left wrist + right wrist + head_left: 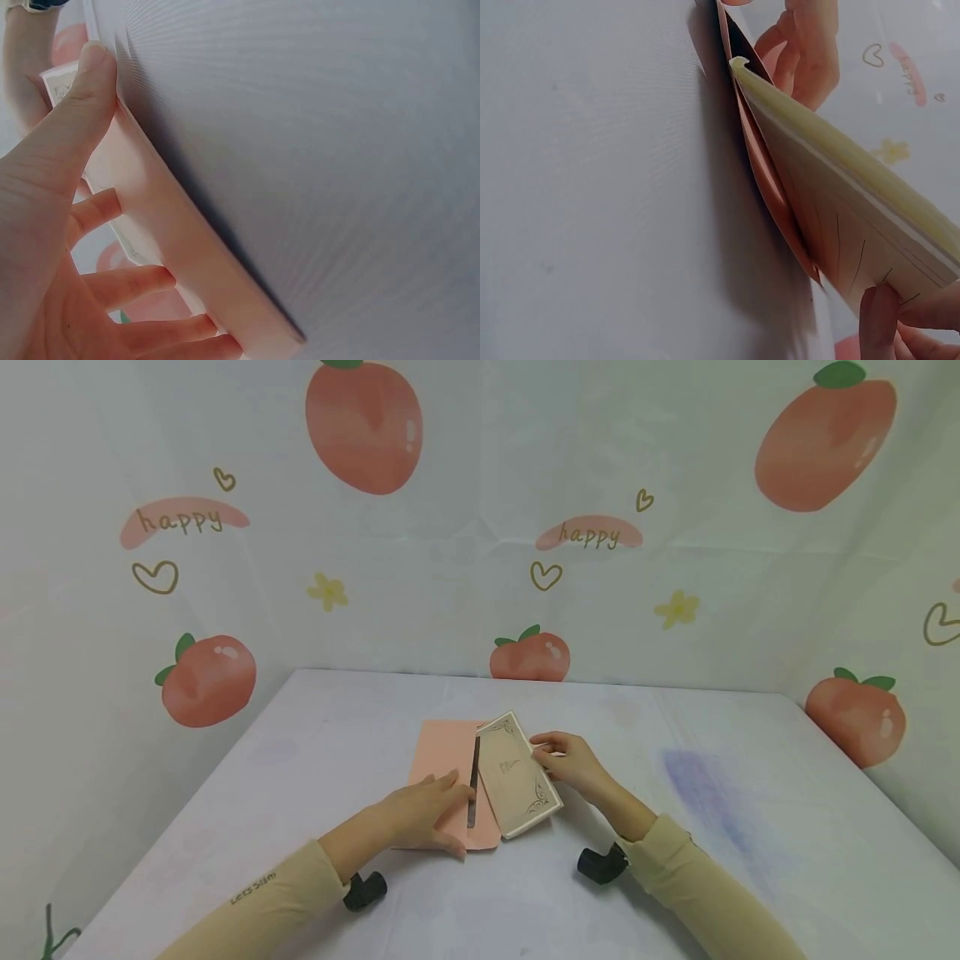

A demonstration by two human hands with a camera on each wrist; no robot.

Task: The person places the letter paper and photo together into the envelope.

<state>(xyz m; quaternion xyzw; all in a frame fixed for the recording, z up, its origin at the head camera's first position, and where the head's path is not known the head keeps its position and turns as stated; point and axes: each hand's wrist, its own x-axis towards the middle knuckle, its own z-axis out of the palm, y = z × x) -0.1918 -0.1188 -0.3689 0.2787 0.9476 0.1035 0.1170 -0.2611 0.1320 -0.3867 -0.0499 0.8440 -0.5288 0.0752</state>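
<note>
A pink envelope [442, 750] lies flat on the table, a dark slit showing along its right part. My left hand [423, 814] rests on it with fingers spread, the thumb by the near edge. In the left wrist view, the straight fingers [135, 285] touch the pink surface. A cream card [516, 777], thick like a booklet and printed with corner scrolls, leans tilted over the envelope's right side. My right hand [573, 764] pinches its right edge. From the right wrist, the card's far end [740, 66] meets the envelope's parted mouth; how far it sits inside cannot be told.
The white table [360, 710] has a purple smudge [701, 789] at the right. Behind it hangs a white backdrop [450, 585] with peach prints. Black wrist devices [602, 865] sit below both forearms.
</note>
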